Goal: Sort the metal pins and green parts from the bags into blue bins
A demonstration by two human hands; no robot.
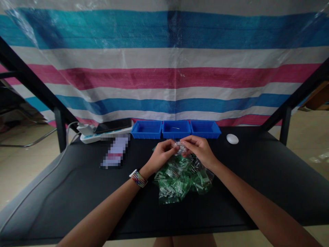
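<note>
Striped sheeting [164, 73] is hanging behind the black table [84, 185] | risk, I'm judging: clear packet [181, 147] could be tearing or slipping under uneven pulling, contents scattering | left hand [162, 152] and right hand [199, 148] are both pinching it, grip nearly closed, over the far edge of the green packets [177, 176]

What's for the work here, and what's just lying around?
Probably for the work:
clear plastic in the left hand and right hand
green bags below
three blue trays

Probably just lying around:
dark phone
power strip
white round thing
</note>
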